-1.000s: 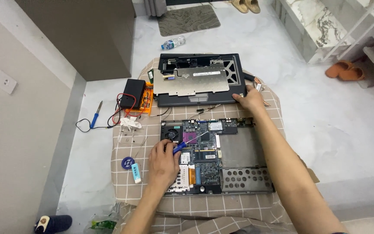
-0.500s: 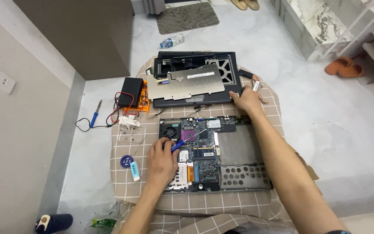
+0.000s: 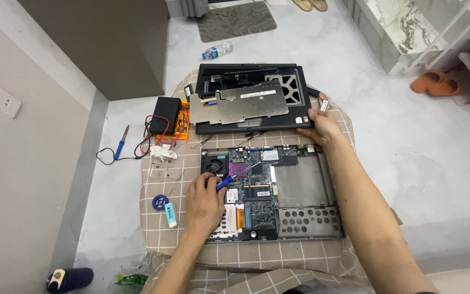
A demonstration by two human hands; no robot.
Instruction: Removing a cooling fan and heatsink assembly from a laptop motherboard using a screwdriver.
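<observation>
An opened laptop base (image 3: 300,188) with its green circuit board exposed lies on a checked brown cloth (image 3: 246,256). My left hand (image 3: 205,201) rests on the board's left part, shut on a blue-handled screwdriver (image 3: 229,179) whose tip points toward the chip near the fan. My right hand (image 3: 322,128) grips the near right corner of the black laptop top cover (image 3: 246,98), which lies behind the base with a silver metal plate (image 3: 248,102) on it.
A black and orange meter (image 3: 169,117) with red and black leads sits left of the cover. A blue soldering iron (image 3: 121,144) lies on the floor. A small blue roll (image 3: 160,203) and a white tube (image 3: 172,214) lie by my left hand. A water bottle (image 3: 216,51), orange slippers (image 3: 436,83).
My right hand with the top cover has shifted slightly; the cover now lies a little more tilted behind the base. My left hand stays on the board with the screwdriver.
</observation>
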